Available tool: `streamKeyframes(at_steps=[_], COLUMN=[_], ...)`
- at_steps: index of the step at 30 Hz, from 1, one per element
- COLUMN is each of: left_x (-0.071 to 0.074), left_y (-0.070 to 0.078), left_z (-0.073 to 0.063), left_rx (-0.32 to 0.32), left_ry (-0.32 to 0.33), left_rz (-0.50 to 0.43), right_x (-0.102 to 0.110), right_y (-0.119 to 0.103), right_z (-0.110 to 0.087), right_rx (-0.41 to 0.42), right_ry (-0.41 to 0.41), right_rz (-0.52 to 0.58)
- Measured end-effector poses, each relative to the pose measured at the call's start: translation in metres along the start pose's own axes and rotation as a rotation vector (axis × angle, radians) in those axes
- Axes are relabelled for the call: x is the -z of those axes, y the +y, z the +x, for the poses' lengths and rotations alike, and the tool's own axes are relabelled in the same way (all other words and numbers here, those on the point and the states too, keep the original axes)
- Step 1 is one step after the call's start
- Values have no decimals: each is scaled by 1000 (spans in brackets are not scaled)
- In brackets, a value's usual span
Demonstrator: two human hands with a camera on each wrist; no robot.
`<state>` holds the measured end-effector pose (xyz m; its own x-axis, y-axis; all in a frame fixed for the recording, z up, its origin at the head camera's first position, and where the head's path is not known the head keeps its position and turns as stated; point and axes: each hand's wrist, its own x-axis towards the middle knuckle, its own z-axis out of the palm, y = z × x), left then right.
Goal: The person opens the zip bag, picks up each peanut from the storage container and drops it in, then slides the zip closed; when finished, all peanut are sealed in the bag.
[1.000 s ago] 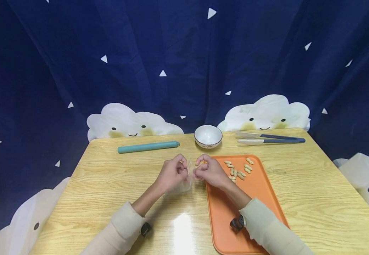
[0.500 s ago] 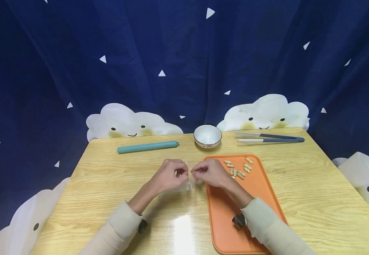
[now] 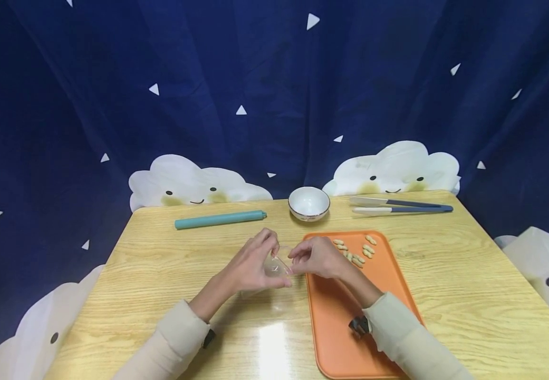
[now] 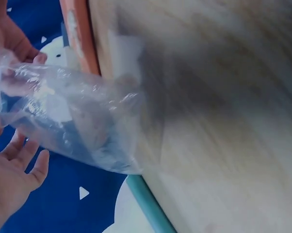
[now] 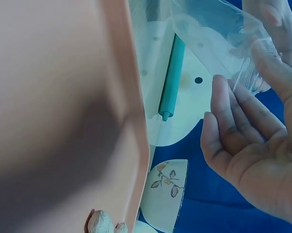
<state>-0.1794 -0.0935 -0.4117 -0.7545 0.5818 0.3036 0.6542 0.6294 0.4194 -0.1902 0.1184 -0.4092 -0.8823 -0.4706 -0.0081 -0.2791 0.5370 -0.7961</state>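
A clear plastic bag [image 3: 274,270] is between my two hands above the wooden table, its mouth toward the right. My right hand [image 3: 319,257] pinches the edge of the mouth between thumb and forefinger, as the right wrist view shows on the bag [image 5: 219,36]; its other fingers extend loosely. On the left, my left hand [image 3: 250,264] has its thumb spread well away from its fingers, with the bag's edge running across that gap. In the left wrist view the fingers of this hand [image 4: 15,179] fan out at the bag's mouth.
An orange tray [image 3: 336,359] lies under the right forearm, with several peanuts [image 3: 368,250] at its far end. Behind stand a white bowl [image 3: 309,203], a teal rod [image 3: 219,219] to its left and blue-and-white tongs [image 3: 412,209] to its right. A dark blue curtain [image 3: 274,79] hangs behind the table.
My left hand has gone from pinching the bag to spreading its thumb away from its fingers. The right hand has moved slightly right and stays at the bag's mouth.
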Motion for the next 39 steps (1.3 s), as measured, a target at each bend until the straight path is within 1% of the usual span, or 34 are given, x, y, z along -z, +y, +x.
streamKeyframes(at_steps=[4,7,10,13,16,20,23,26,29,32,39], left_x=[-7,-12,-15,-19,-23,-27,-27,-26,-24,-22,-21], left_y=[-2,-3,-3,-3,-3,-4,-8,-10,-12,-13,-19], left_z=[0,-1,-1,0,-1,-3,-5,-6,-6,-6,-5], left_rx=[-8,29,66,83,102,121,143,177,209,222,225], left_ry=[29,40,54,69,63,36,26,22,11,-1,-19], left_rz=[-81,-136,-211,-284,-323,-309,-277,-256,-254,-257,-280], right_x=[2,3,3,4,3,5,11,21,32,44,69], right_y=[0,0,0,1,3,7,10,14,19,27,56], right_z=[0,0,0,-2,-4,-8,-10,-12,-14,-16,-18], right_rx=[-1,-13,-17,1,25,78,102,85,50,21,6], right_ry=[-2,0,3,7,3,8,48,95,122,124,110], right_rz=[-9,-20,-29,-33,-23,-3,2,-3,-18,-59,-196])
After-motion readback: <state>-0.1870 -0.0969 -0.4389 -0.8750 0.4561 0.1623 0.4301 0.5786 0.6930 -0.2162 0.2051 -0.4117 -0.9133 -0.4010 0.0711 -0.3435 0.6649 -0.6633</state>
